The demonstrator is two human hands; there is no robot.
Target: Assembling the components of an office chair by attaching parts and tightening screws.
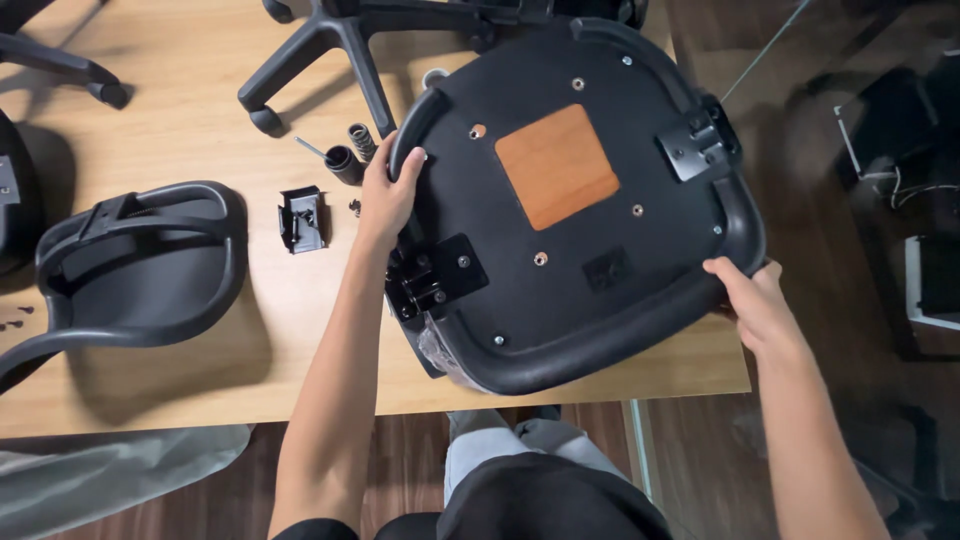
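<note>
On the wooden table (180, 390), both hands, left (388, 195) and right (752, 300), grip the upturned black chair seat (590, 280).

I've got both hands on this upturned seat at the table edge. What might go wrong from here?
1. The black plastic chair seat overhangs the wooden table at its near edge and right corner; if the right hand slips, it may tip off.
2. Sliding it left may knock the small black screws, coil spring and black bracket beside the left hand.
3. The left hand's fingers, curled over the seat's rim, might get pinched.
</note>
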